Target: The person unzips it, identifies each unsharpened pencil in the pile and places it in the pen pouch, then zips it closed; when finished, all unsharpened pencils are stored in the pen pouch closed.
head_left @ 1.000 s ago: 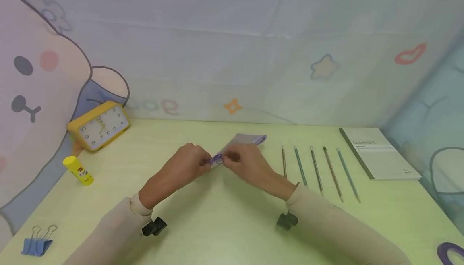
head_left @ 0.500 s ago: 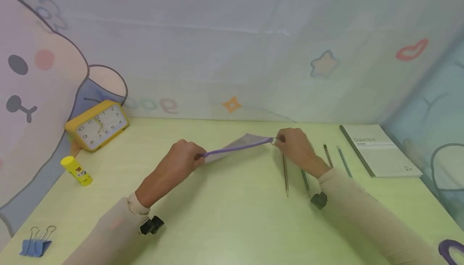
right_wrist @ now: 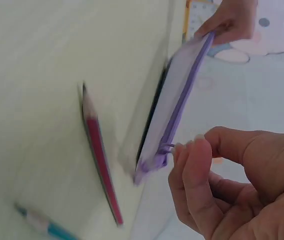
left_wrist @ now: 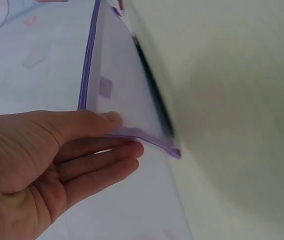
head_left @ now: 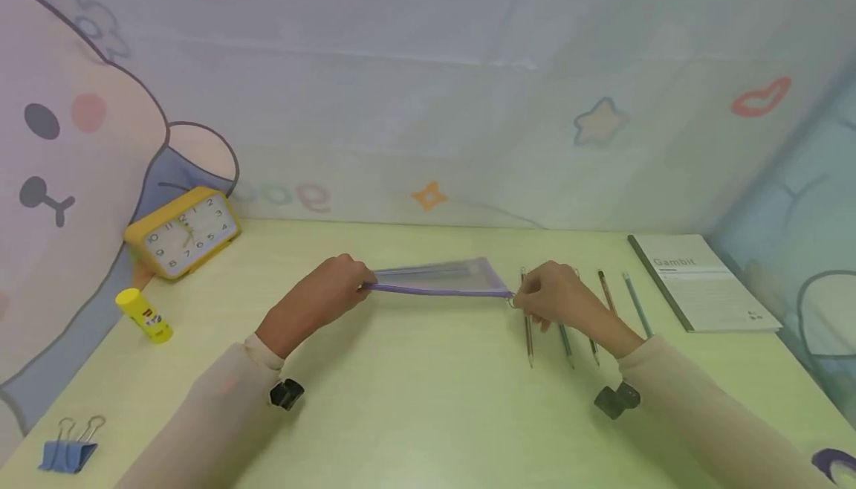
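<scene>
A translucent zip pouch (head_left: 441, 275) with purple edging is stretched between both hands above the table. My left hand (head_left: 328, 296) pinches its left end; in the left wrist view the thumb (left_wrist: 99, 120) lies over the purple edge (left_wrist: 137, 134). My right hand (head_left: 555, 294) pinches the ring of the zip pull (right_wrist: 167, 146) at the pouch's right end. The purple zip (right_wrist: 189, 87) runs along the near edge and looks drawn along to that end. Through the film shows a dark, slim stick (left_wrist: 153, 87).
Several pencils (head_left: 637, 305) lie in a row under and beside my right hand, one of them red (right_wrist: 102, 165). A notebook (head_left: 702, 281) is far right. Along the left are a yellow clock (head_left: 183, 232), glue stick (head_left: 143, 316) and blue binder clip (head_left: 69, 455). A purple ring-shaped thing (head_left: 832, 465) lies front right.
From beside the left hand, my right hand has pulled the zip ring rightward to the pouch's far end, then come slightly lower. The pouch is now stretched out; my left hand kept its grip.
</scene>
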Available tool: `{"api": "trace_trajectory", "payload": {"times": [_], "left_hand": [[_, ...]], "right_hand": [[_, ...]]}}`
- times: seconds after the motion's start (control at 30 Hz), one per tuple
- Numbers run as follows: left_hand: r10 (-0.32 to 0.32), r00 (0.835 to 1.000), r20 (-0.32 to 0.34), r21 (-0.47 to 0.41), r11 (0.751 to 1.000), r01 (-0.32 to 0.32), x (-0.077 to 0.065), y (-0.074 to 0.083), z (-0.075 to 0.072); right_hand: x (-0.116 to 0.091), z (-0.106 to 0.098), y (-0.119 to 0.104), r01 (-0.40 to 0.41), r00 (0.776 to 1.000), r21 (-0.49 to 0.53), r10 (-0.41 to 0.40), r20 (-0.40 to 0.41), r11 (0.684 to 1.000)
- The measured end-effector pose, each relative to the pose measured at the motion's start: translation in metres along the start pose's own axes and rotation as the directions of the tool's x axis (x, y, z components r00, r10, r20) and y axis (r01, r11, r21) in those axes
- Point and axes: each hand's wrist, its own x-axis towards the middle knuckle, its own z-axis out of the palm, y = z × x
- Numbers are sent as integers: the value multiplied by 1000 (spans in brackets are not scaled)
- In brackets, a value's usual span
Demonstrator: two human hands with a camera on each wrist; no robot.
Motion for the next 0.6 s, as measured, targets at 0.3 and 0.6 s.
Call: {"api": "trace_trajectory", "payload": {"times": [0.3, 0.6], "left_hand": [[-10, 993, 121, 35, 999, 6, -2, -10, 23], [6, 990, 140, 86, 996, -18, -8, -3, 26]], "right_hand": [[2, 37, -21, -32, 998, -49, 34, 48, 998], [3, 53, -19, 62, 998, -65, -61, 19, 996]]}}
